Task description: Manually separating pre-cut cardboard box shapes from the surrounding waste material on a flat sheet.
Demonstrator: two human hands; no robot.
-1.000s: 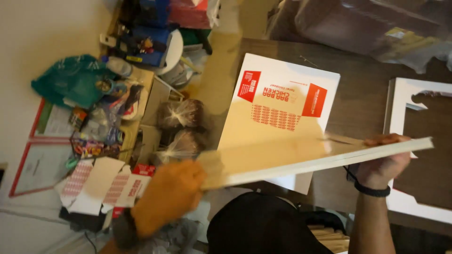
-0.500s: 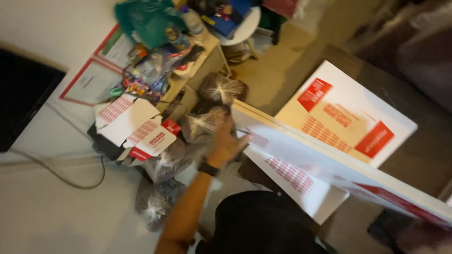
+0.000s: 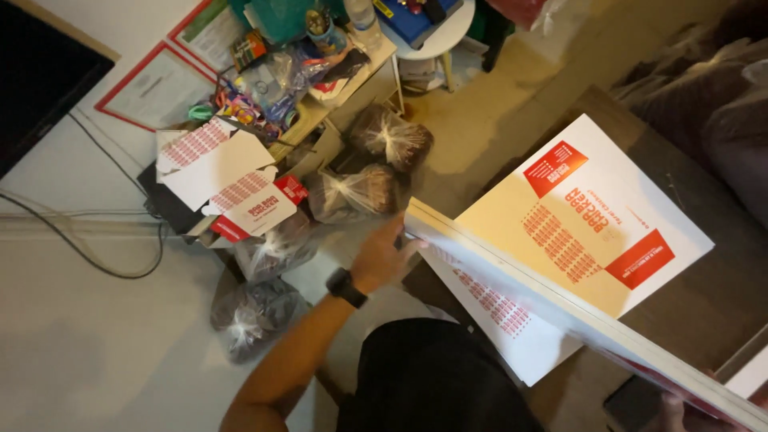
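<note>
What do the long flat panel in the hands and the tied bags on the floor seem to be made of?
The long flat panel looks like a stiff board with a smooth, pale, matt surface, perhaps laminated wood or foam board; its edge is straight and even. The left hand grips one end. The tied bags look like thin clear plastic film: glossy, crinkled, knotted at the top, with dark contents showing through.

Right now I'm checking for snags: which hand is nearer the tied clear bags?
Left. The left hand grips the board's end beside the bags; the right hand sits far off.

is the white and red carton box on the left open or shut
Open: the carton box has its flaps spread wide above the floor clutter.
</note>
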